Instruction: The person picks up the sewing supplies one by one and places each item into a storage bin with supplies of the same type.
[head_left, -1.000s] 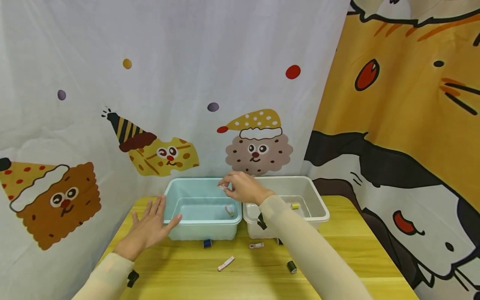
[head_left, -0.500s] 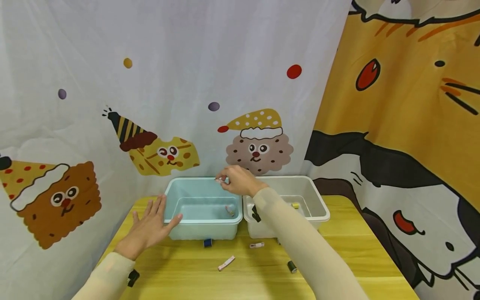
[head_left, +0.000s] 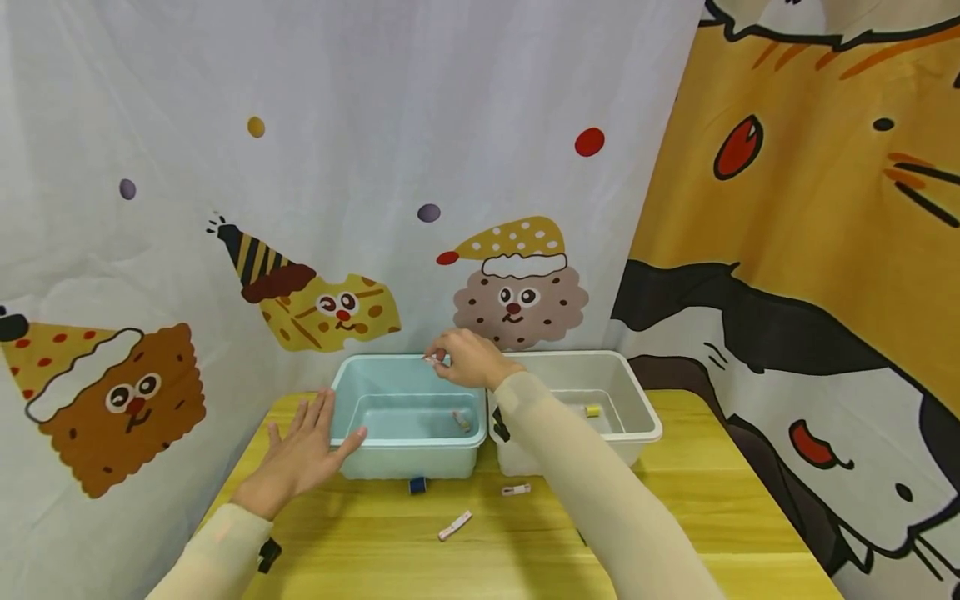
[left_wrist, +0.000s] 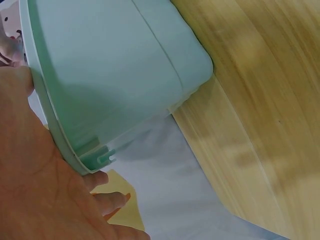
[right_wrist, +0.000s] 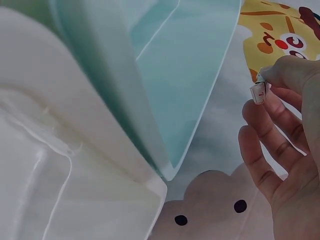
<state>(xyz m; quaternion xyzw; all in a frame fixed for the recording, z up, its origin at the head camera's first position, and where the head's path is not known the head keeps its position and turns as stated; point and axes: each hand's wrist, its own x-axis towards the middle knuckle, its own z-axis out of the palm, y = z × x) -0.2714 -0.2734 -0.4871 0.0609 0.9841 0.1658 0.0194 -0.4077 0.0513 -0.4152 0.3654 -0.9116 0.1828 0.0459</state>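
Note:
My right hand [head_left: 471, 360] is above the back right of the light blue bin [head_left: 408, 443]. Its thumb and fingertips pinch a small folded measuring tape [right_wrist: 258, 93], white with printed marks. Another small folded tape [head_left: 461, 421] lies inside the blue bin, towards its right end. My left hand [head_left: 296, 458] rests against the bin's left rim, fingers spread and fairly straight; the left wrist view shows them along the rim [left_wrist: 52, 120]. Two more folded tapes, one nearer [head_left: 455, 526] and one farther [head_left: 516, 489], lie on the table in front.
A white bin [head_left: 600, 437] stands close beside the blue one, with a yellow thread spool [head_left: 592, 411] inside. A blue spool [head_left: 417, 485] sits before the blue bin on the wooden table [head_left: 360, 550]. A printed curtain [head_left: 360, 167] hangs behind. My right forearm covers part of the table.
My right hand has moved slightly left and up over the blue bin, still pinching the tape. The forearm now nearly covers the dark green spool. My left hand has stayed in place.

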